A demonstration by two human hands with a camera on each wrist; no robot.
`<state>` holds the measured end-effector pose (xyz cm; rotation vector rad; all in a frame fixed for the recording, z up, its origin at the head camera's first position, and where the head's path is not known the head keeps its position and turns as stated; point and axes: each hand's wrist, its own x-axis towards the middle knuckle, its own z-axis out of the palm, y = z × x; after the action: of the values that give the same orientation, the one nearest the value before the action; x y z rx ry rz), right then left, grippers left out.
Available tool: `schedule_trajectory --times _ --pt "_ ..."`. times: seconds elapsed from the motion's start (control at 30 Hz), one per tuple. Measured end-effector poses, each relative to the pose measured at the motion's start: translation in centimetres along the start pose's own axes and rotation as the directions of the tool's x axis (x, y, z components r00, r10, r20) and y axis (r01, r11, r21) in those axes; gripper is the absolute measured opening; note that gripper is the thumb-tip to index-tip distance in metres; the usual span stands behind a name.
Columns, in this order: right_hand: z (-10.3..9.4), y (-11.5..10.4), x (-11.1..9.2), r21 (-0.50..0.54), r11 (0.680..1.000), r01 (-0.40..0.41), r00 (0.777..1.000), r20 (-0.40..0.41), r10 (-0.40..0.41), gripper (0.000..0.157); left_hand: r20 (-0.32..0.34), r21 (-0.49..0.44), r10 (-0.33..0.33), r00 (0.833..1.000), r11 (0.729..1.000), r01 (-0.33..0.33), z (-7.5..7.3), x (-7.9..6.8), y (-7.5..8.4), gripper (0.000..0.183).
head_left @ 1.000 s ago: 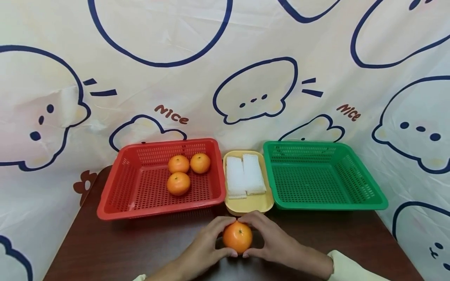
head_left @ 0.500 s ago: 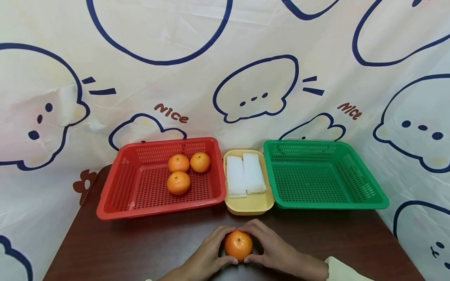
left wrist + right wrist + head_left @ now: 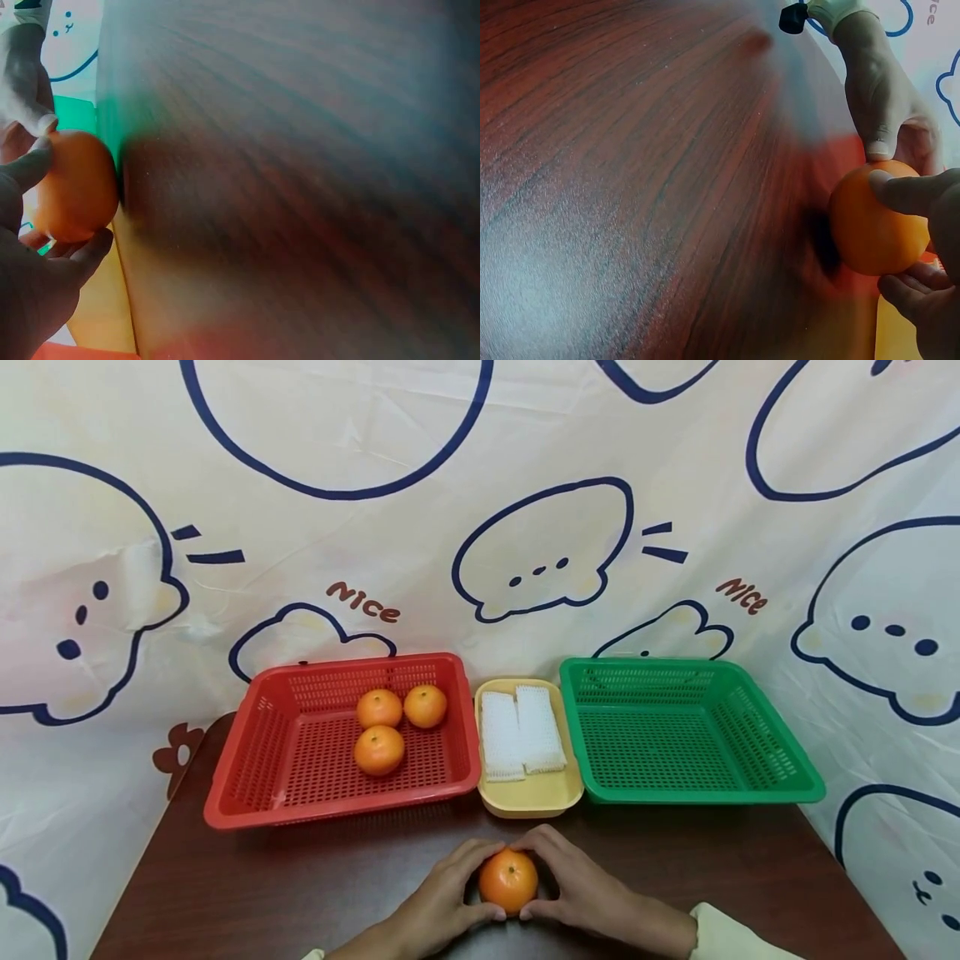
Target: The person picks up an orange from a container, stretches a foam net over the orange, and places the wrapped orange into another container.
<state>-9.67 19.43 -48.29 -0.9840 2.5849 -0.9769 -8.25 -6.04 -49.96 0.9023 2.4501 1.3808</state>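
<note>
An orange point(image 3: 508, 882) is at the front middle of the dark wooden table, stem end up. My left hand point(image 3: 444, 893) curls round its left side, thumb at the near side and fingers at the far side. From the right, my right hand point(image 3: 579, 887) grips it the same way, and the fingertips of both hands nearly meet. In the left wrist view the orange point(image 3: 79, 187) sits between both hands, close over the tabletop. The right wrist view shows a thumb pressed on the orange point(image 3: 877, 221) and fingers beneath its far edge.
Beyond the hands stand a red basket point(image 3: 300, 814) holding several oranges point(image 3: 379, 750), a yellow tray point(image 3: 529, 802) with white foam net sleeves point(image 3: 519, 732), and a green basket point(image 3: 690, 752). A patterned cloth point(image 3: 375, 552) hangs behind the table point(image 3: 247, 893).
Both hands and the orange have come slightly nearer the table's front edge since one second ago. Over the last half second they have hardly moved.
</note>
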Motion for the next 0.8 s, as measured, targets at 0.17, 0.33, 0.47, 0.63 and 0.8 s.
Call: schedule_trajectory --times 0.17,0.33,0.47,0.63,0.8 --pt "-0.2 0.0 0.0 0.011 1.0 -0.016 1.0 0.018 0.016 0.067 -0.011 -0.011 0.027 1.0 1.0 -0.027 0.1 0.1 0.1 0.074" --pt "-0.3 -0.1 0.0 0.007 1.0 -0.007 1.0 0.023 0.007 0.068 -0.005 -0.024 0.019 1.0 1.0 -0.019 0.1 0.1 0.1 0.074" --pt "-1.0 -0.6 0.3 -0.005 0.999 -0.034 0.996 0.087 0.035 0.065 -0.001 -0.034 0.021 1.0 0.999 -0.021 0.0 0.1 0.0 0.074" --pt "-3.8 -2.5 1.8 -0.048 0.996 -0.075 0.989 0.126 0.08 0.046 -0.015 -0.019 0.064 0.998 0.998 -0.064 0.1 0.0 0.0 0.072" --pt "-7.2 -4.1 5.6 -0.203 0.963 -0.176 0.984 -0.031 0.173 0.034 -0.024 -0.008 0.084 0.996 0.996 -0.084 0.2 0.1 0.0 0.072"
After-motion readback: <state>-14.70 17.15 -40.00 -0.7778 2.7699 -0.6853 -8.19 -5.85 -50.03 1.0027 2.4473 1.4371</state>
